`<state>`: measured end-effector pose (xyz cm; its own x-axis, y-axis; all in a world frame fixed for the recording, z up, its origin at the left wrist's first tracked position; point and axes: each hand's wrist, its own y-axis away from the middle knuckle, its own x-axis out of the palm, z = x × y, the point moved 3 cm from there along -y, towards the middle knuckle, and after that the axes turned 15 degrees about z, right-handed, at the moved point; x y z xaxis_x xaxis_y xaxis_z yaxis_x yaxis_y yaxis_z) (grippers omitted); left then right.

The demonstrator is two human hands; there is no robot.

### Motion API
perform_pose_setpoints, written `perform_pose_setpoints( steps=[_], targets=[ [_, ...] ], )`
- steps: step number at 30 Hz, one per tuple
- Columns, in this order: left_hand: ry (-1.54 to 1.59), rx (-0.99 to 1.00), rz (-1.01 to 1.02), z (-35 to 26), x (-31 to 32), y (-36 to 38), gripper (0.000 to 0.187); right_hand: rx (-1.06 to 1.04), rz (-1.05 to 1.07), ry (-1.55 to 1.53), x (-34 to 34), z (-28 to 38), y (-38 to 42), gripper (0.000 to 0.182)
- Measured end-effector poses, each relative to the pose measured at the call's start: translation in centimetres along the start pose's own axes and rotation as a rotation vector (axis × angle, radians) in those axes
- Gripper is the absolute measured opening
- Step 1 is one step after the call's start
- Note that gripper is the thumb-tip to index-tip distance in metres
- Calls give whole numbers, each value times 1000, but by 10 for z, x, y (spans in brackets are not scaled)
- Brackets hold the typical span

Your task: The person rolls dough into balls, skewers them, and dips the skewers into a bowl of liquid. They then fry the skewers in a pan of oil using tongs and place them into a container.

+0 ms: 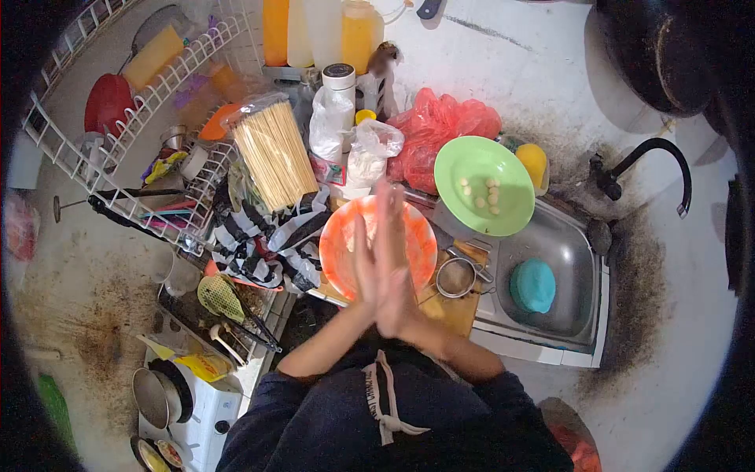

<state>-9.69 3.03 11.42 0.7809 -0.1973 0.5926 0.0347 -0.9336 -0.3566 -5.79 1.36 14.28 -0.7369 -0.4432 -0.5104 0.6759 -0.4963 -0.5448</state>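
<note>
Head view, looking down on a crowded kitchen desk [487, 47]. The left hand [366, 263] and the right hand [395, 259] are pressing flat against each other, palm to palm, fingers straight and pointing toward 12 o'clock; whether anything is lying between the palms cannot be told, and neither grip is closing around a visible object. The joined hands are hovering directly over an orange bowl [340, 244], which is sitting on a wooden board [456, 307] at the desk's near edge. At 2 o'clock from the bowl, a green plate [472, 161] is holding several small pale balls [484, 193] and is resting at the rim of the steel sink [566, 252]. Inside the sink, at 3 o'clock from the hands, a teal lid [532, 285] is lying, and a small metal strainer [454, 277] is sitting just beside the bowl. At 11 o'clock, a bundle of wooden skewers [274, 153] is leaning near a white dish rack [141, 110]; a red plastic bag [440, 126] is lying at 12 o'clock.
</note>
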Motion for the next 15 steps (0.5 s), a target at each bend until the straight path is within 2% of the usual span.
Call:
perform_pose_setpoints(
  steps=[2,4,5,6,7,9,10,11,13,14,15],
  targets=[
    [191,97,-4,-8,-11,-7,65,-28,2,-9,2,-8,4,62],
    [206,88,34,-15,4,-3,65,-75,15,-25,-2,-26,7,62],
    [227,77,62,-14,12,3,66,43,-37,-18,-12,-38,0,62],
    [104,-7,43,-1,8,9,66,161,-87,-9,-18,-47,-3,62],
    [105,-8,42,6,6,13,66,163,-87,-9,-19,-44,-4,62],
    [-35,-235,-42,20,2,16,66,124,-142,39,-24,-25,-11,59],
    [-56,49,117,22,-4,-3,66,408,64,180,-16,-18,-11,59],
    [-57,48,118,16,-7,-10,66,408,63,180,-12,-21,-3,59],
    [81,106,25,-4,-11,-16,66,-99,36,-71,-2,-23,10,59],
    [98,124,-3,-11,0,-13,66,-1,-4,-36,-5,-29,6,62],
    [98,123,-6,-2,0,-8,66,1,-3,-39,-10,-30,-1,62]
  ],
)
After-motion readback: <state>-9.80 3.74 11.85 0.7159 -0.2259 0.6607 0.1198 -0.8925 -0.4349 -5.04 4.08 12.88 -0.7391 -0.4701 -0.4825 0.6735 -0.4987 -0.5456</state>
